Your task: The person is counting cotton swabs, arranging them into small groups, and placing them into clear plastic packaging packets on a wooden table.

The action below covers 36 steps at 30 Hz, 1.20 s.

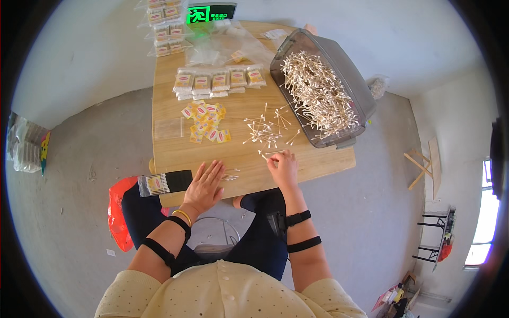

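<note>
"While both hands are at the surface (323, 165), which step is in hand?"

"Judged from the layout, it is the picking of cotton swabs out of the loose pile (265, 130) and their lining up in a small row (230, 174) near the front edge."

"What does the next move call for?"

"In my assessment, a light, steady pinch at the right, with the stick turned to lie parallel to the row, and a left hand that does not disturb what is lined up. Thin sticks may cross or roll if pressed unevenly."

"State the condition of the left hand (208, 182)."

"Flat, palm down, fingers extended and close together. It rests at the row; the swab ends show just beyond its right side. Whether it presses on the hidden ends, I cannot tell."

"And the right hand (284, 168)?"

"Thumb and fingertips drawn together in a pinch on a swab (263, 155), just below the pile. The exact count between the fingers cannot be confirmed."

"Remaining stock?"

"A grey bin (351, 75), tilted in view, holds a large heap of swabs at the right. Small labels (204, 122) lie left of the pile, and filled packets (220, 80) stand behind them."
</note>
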Each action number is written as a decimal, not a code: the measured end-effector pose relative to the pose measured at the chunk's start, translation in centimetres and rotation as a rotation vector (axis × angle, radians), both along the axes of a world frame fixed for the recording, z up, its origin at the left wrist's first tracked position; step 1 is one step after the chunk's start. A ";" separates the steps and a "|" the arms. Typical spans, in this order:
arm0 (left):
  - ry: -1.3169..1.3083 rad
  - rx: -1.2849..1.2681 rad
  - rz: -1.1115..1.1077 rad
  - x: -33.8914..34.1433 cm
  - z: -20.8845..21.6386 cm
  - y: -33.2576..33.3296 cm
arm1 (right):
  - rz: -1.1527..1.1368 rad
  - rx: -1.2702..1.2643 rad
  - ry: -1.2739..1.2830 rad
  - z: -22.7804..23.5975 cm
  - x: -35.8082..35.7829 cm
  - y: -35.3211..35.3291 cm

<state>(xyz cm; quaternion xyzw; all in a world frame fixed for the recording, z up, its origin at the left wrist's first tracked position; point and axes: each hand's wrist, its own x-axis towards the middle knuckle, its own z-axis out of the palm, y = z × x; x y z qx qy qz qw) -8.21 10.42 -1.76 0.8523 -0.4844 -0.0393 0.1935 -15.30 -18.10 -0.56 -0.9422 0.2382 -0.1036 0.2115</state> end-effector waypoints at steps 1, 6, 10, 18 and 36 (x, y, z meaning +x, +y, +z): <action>0.003 0.014 0.002 0.0 0.1 0.1 | -0.014 0.096 0.089 0.0 -0.2 0.1; -0.003 0.000 -0.006 0.0 0.2 -0.3 | 0.015 0.337 0.193 -2.0 -0.1 1.2; 0.011 -0.002 0.002 0.0 0.2 -0.1 | -0.049 0.495 0.201 -2.1 1.4 3.5; 0.007 -0.025 0.006 0.1 -0.2 0.2 | 0.009 0.616 0.319 0.3 2.4 4.3; -0.001 0.002 0.003 0.0 0.2 -0.3 | 0.145 -0.107 -0.074 -0.1 1.4 -0.3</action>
